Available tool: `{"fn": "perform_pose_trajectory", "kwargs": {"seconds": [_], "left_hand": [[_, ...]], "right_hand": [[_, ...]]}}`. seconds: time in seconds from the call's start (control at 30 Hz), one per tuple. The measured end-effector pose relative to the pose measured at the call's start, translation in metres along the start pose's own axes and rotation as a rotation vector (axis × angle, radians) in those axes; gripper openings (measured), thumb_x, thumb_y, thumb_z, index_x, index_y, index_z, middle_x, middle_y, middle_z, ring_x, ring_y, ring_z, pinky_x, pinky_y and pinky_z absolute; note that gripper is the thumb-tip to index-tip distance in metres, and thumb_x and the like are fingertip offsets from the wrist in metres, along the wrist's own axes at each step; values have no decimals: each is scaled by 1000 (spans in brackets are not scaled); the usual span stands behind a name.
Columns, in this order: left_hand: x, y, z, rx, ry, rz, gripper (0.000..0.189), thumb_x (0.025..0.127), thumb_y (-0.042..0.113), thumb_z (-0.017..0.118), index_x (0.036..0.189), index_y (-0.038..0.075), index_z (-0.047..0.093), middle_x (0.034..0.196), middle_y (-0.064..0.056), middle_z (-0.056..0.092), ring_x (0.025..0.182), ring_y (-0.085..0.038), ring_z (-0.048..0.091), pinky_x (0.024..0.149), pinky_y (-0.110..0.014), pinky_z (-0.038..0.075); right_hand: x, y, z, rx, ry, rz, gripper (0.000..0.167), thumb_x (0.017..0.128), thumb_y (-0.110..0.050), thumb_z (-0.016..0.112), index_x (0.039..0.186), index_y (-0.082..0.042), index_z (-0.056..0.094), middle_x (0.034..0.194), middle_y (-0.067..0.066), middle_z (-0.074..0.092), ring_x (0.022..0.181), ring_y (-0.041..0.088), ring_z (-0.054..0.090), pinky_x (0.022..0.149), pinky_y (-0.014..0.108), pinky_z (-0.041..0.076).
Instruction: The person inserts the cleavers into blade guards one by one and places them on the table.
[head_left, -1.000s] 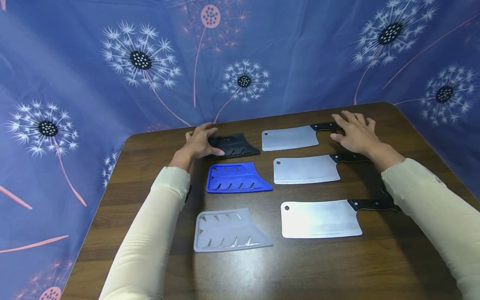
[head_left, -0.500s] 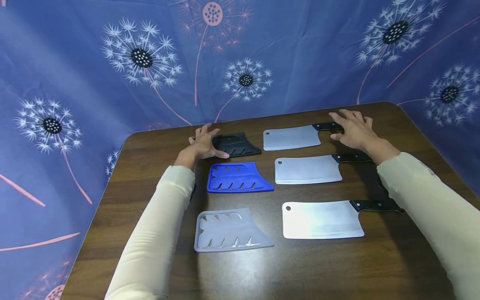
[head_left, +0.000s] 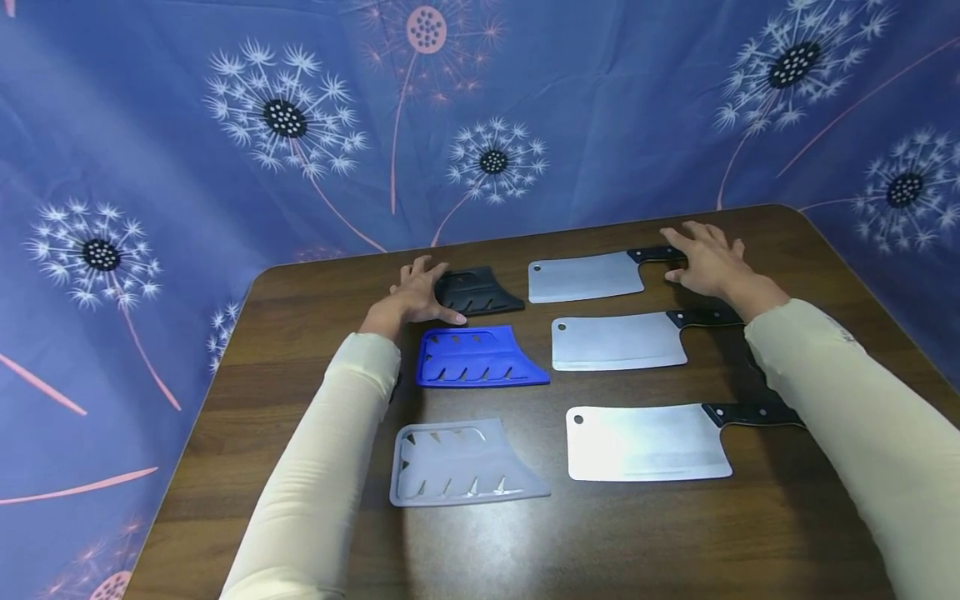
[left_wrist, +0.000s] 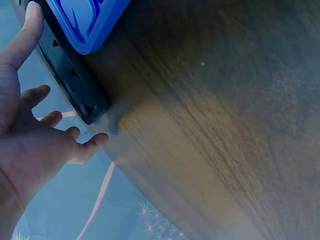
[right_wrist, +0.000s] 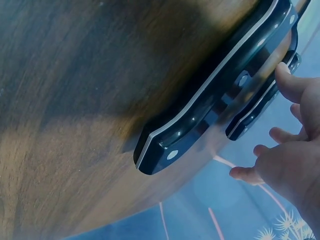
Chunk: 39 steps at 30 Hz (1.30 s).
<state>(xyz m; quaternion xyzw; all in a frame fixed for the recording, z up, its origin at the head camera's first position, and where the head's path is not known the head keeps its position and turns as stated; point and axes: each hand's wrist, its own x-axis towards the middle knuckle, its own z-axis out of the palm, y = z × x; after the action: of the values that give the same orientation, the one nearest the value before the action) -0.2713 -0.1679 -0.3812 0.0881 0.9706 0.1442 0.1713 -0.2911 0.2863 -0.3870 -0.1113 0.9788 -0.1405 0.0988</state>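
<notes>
In the head view, my left hand [head_left: 416, 296] is at the left end of a black blade guard [head_left: 480, 292], fingers spread and curving loosely around that end. The left wrist view shows the palm [left_wrist: 40, 145] with nothing gripped; contact with the guard is unclear. My right hand [head_left: 708, 262] hovers by the black handle of the farthest cleaver [head_left: 585, 279], its fingers apart. Seen from the right wrist, that handle [right_wrist: 255, 107] lies beyond the thumb and is not grasped. A blue blade guard [head_left: 480, 358] lies just in front of the black one.
Nearer lies a translucent whitish blade guard [head_left: 461, 467]. To its right is the nearest cleaver [head_left: 645, 442], with a middle cleaver [head_left: 618, 342] behind it, under the right forearm's reach. A blue dandelion-print cloth [head_left: 600, 108] hangs behind the wooden table [head_left: 247, 400].
My left hand has shifted slightly right and nearer, along the black guard's end. My right hand has drifted a little left. The cleavers and guards stay where they lay.
</notes>
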Motion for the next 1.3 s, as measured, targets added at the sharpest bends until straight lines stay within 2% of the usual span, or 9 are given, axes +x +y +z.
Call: {"fn": "perform_pose_trajectory", "kwargs": {"seconds": [0.33, 0.57, 0.77, 1.0, 1.3], "left_hand": [[1, 3, 3, 45, -20, 8, 108, 72, 54, 79, 154, 16, 20, 158, -14, 7, 141, -41, 11, 107, -63, 22], [4, 5, 4, 52, -34, 15, 107, 74, 53, 78, 155, 15, 19, 157, -13, 8, 141, -39, 11, 107, -63, 21], [6, 7, 4, 64, -41, 16, 106, 74, 53, 77, 155, 15, 19, 157, -13, 8, 141, -39, 12, 106, -64, 21], [10, 10, 4, 75, -64, -10, 107, 75, 53, 77, 155, 17, 17, 158, -13, 7, 143, -38, 8, 108, -64, 19], [14, 11, 0, 105, -119, -25, 108, 76, 53, 76, 156, 15, 13, 158, -16, 8, 144, -39, 7, 109, -62, 21]], "right_hand": [[8, 1, 6, 10, -23, 24, 74, 97, -17, 58, 155, -15, 13, 156, 26, -2, 141, 49, -8, 95, 80, 0], [13, -4, 9, -19, -21, 17, 72, 96, -13, 58, 154, -13, 17, 155, 27, 3, 141, 49, -4, 93, 82, 2], [17, -8, 8, -14, -60, 19, 69, 97, -11, 56, 154, -13, 18, 154, 29, 4, 140, 50, -5, 92, 82, 0], [19, -9, 7, -5, -127, 28, 66, 99, -11, 50, 155, -16, 15, 154, 28, 3, 140, 51, -5, 92, 82, 3], [24, -9, 12, 44, -112, 66, 59, 100, -12, 49, 153, -16, 24, 154, 28, 7, 139, 52, 4, 97, 78, 11]]}}
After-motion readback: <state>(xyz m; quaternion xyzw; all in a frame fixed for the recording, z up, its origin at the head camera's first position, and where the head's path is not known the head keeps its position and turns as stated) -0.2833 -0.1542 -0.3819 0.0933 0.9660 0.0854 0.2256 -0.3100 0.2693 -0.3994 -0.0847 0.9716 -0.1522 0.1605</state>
